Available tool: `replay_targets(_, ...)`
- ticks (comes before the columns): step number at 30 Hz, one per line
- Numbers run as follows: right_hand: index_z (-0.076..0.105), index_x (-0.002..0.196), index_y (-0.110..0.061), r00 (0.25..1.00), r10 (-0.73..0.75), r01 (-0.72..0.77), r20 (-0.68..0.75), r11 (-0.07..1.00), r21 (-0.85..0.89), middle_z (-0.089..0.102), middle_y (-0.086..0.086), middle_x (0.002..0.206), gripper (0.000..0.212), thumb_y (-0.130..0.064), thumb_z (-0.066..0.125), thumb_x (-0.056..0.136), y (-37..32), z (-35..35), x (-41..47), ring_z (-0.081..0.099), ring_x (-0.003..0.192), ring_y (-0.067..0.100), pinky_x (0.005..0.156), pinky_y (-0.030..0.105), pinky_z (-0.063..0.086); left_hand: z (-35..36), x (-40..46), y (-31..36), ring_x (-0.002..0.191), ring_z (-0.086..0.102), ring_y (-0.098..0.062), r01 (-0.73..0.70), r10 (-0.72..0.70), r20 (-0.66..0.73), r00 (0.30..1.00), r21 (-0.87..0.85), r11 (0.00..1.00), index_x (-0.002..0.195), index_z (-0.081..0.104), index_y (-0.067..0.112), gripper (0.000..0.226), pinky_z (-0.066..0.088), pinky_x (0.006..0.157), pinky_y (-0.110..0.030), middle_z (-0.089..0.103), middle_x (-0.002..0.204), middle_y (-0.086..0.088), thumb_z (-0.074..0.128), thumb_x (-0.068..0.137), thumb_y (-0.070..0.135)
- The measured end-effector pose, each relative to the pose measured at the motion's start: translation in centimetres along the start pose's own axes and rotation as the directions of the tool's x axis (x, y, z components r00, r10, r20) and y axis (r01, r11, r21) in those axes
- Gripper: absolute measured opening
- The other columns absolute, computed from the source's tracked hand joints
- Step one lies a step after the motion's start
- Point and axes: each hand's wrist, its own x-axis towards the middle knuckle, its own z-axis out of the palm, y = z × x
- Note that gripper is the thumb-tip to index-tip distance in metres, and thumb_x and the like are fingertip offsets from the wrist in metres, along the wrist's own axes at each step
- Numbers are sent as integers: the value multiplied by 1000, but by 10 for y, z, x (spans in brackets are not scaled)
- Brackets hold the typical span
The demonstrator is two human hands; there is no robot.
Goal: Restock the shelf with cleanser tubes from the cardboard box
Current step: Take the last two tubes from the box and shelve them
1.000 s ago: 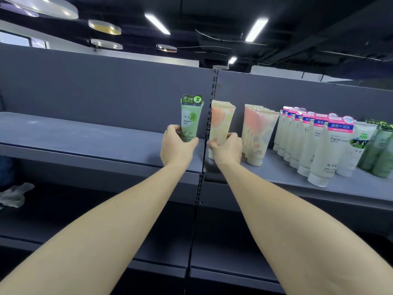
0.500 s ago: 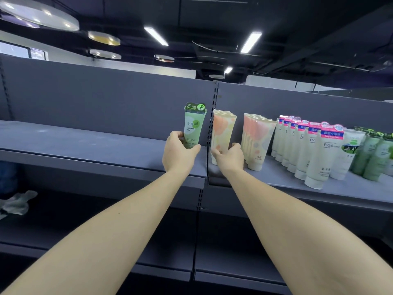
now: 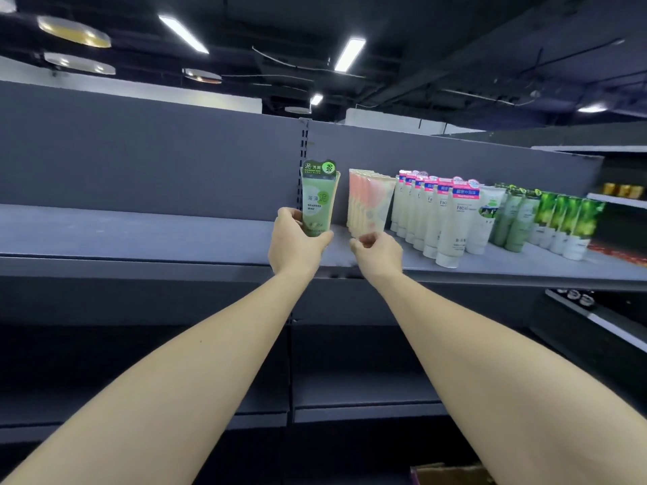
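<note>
My left hand [image 3: 297, 245] grips the lower end of a green seaweed cleanser tube [image 3: 318, 201] and holds it upright over the grey shelf [image 3: 140, 236], just right of the slotted upright post. A cream edge shows right behind the tube. My right hand [image 3: 376, 248] hovers in front of the row of peach-and-cream tubes [image 3: 369, 204], fingers loosely curled, holding nothing. A corner of the cardboard box [image 3: 451, 476] shows at the bottom edge.
To the right on the same shelf stand rows of white tubes with pink headers [image 3: 451, 222], pale green tubes [image 3: 514, 218] and bright green-topped tubes [image 3: 574, 225]. The shelf's left half holds nothing. Lower shelves [image 3: 350, 397] are dark.
My left hand has carried the green tube rightward past the post, in front of the nearer peach tubes. My right hand has let go of the peach tubes and drawn back.
</note>
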Motion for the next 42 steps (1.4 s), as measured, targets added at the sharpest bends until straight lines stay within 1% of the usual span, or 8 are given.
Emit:
replay_targets(4,63,108,-17,997,53,-54,-51,998,-29,63,-5,102,24,-37,60,92,27,-35,-12,56,90,13,75,27,43,25,-23,10,86,59,-11,1,0,53,999,-23,1000,111,46,25,53,38,59,-27,59,103,11,80,73,39)
replay_targets(8,63,110,-18,988,121,-126,-92,991,-46,66,-2,107,26,-37,59,93,57,-75,-21,55,90,15,73,27,42,53,-52,25,79,57,-9,7,-1,119,993,-48,999,110,48,23,50,37,59,-27,59,96,13,80,75,38)
replay_targets(14,63,110,-18,977,161,-164,-140,986,-11,66,-3,106,26,-38,58,93,104,-140,-30,56,89,14,73,27,42,103,-98,54,86,59,-11,-11,16,155,988,-35,999,114,48,25,51,39,64,-28,59,109,11,79,75,37)
replay_targets(18,61,114,-18,976,171,-169,-133,985,27,62,-5,107,29,-37,60,93,146,-191,-43,55,92,13,77,27,44,143,-142,75,88,56,-10,4,-1,159,987,-14,1000,112,50,26,48,40,68,-28,61,110,11,79,75,37)
replay_targets(23,59,116,-19,980,170,-169,-103,985,17,59,-7,103,30,-39,59,93,200,-267,-51,55,92,14,77,28,44,198,-199,107,91,57,-10,16,-17,140,990,7,1000,114,53,26,50,40,68,-28,62,113,10,79,74,37)
replay_targets(28,58,118,-19,983,168,-168,-79,986,8,59,-7,104,31,-39,57,93,242,-330,-56,55,94,14,78,28,42,248,-241,144,88,52,-9,13,-17,130,991,31,999,115,54,25,48,39,69,-28,60,114,9,79,76,36)
replay_targets(34,58,117,-19,978,192,-188,-88,981,52,61,-6,109,30,-37,57,94,278,-381,-38,56,97,14,78,28,42,300,-260,180,88,58,-11,32,-36,138,990,35,999,107,53,27,45,38,68,-28,63,109,11,80,73,37)
replay_targets(42,57,119,-17,986,157,-153,-56,985,74,60,-5,109,30,-34,57,95,315,-406,17,55,94,13,73,26,39,364,-235,195,84,55,-12,8,-11,118,993,25,1000,106,50,24,47,36,64,-26,60,109,9,81,73,37)
